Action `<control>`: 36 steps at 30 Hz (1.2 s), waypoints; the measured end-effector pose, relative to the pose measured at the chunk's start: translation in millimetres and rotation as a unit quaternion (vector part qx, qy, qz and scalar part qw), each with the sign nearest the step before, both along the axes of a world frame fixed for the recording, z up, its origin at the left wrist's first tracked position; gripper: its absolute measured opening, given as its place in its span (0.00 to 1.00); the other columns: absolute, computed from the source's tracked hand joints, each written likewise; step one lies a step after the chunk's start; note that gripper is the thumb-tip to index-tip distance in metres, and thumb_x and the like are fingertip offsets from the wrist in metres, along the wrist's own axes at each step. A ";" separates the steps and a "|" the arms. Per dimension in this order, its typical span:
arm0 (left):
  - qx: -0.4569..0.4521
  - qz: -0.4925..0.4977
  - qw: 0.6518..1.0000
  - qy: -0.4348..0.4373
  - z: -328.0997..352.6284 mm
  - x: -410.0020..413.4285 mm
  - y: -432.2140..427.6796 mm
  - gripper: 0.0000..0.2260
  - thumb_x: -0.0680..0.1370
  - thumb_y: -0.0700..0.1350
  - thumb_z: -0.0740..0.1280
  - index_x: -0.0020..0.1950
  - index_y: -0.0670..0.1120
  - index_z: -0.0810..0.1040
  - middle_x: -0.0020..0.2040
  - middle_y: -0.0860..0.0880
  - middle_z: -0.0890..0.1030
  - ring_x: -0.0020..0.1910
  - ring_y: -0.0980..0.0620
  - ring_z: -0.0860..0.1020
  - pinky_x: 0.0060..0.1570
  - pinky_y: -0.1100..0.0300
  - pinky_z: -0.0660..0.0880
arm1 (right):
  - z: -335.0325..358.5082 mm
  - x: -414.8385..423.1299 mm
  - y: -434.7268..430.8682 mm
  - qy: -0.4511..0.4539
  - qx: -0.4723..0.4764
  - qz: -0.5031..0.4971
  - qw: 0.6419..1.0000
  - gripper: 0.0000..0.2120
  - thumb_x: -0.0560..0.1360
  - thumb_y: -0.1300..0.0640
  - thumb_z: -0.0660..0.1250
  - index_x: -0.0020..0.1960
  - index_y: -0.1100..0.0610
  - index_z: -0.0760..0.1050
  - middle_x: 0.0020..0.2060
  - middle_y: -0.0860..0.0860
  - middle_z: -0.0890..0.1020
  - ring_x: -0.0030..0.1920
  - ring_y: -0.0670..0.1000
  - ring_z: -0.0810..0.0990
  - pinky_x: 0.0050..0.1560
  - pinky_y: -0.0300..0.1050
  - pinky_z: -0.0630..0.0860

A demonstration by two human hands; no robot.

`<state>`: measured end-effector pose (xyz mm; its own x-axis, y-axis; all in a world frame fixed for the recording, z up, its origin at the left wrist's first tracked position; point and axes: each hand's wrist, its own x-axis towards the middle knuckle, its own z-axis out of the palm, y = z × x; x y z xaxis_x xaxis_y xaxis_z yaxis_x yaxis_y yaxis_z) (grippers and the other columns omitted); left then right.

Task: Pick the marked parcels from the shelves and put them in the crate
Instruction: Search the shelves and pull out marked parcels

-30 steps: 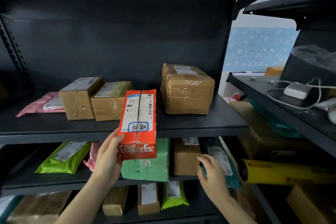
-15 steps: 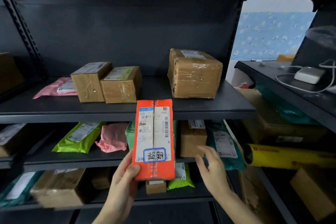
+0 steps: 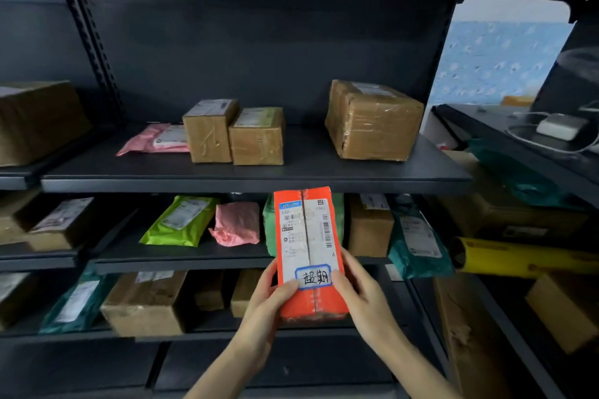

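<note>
An orange parcel box with a white shipping label and a blue-bordered handwritten sticker is held upright in front of the middle shelf. My left hand grips its lower left edge, thumb on the front. On its lower right side my right hand also holds the box. No crate is in view.
The top shelf carries a pink mailer, two small brown boxes and a bigger taped box. Green, pink and teal mailers and brown boxes fill the lower shelves. A second rack at the right bears a white charger and a yellow roll.
The orange box has come down and away from the shelf toward me. My right hand left the teal mailer and now holds the box's right side.
</note>
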<state>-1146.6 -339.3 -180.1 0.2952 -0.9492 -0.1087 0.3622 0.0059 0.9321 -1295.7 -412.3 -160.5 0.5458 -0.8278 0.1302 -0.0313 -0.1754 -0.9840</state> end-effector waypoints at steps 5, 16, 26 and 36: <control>0.043 0.007 0.999 -0.024 -5.7 15.5 24.2 0.37 0.60 0.56 0.77 0.67 0.54 0.69 0.55 0.49 0.84 0.54 0.47 0.82 0.51 0.51 0.79 | -6.5 9.0 26.4 0.013 0.021 0.016 1.000 0.17 0.72 0.45 0.61 0.60 0.36 0.68 0.57 0.41 0.80 0.55 0.43 0.80 0.49 0.39 0.79; 0.086 0.043 0.995 -0.016 -18.3 14.8 30.6 0.34 0.61 0.52 0.78 0.64 0.55 0.70 0.50 0.45 0.85 0.47 0.46 0.85 0.44 0.53 0.80 | -35.4 -34.4 -14.8 0.168 -0.024 -0.108 0.980 0.23 0.78 0.50 0.60 0.72 0.51 0.64 0.67 0.47 0.71 0.63 0.44 0.70 0.65 0.40 0.67; 0.073 0.061 0.995 -0.034 -28.3 -16.1 -25.7 0.34 0.63 0.48 0.74 0.67 0.48 0.70 0.51 0.45 0.85 0.49 0.44 0.84 0.45 0.52 0.78 | -68.1 -119.5 -133.1 0.365 -0.161 -0.209 0.893 0.26 0.78 0.52 0.62 0.73 0.60 0.62 0.70 0.55 0.70 0.70 0.54 0.67 0.67 0.44 0.66; 0.083 0.065 0.992 -0.071 -35.5 -36.3 -65.8 0.54 0.38 0.62 0.81 0.62 0.50 0.72 0.50 0.43 0.85 0.49 0.42 0.84 0.46 0.50 0.78 | -114.2 -102.2 -227.4 0.599 -0.307 -0.078 0.735 0.40 0.74 0.42 0.63 0.76 0.56 0.47 0.76 0.54 0.52 0.76 0.55 0.51 0.74 0.53 0.51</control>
<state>-1182.9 -405.1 -215.6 0.4372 -0.8747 -0.2090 0.2328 -0.1143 0.9658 -1397.9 -639.8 -274.8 0.4783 -0.8782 0.0084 -0.8779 -0.4778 0.0305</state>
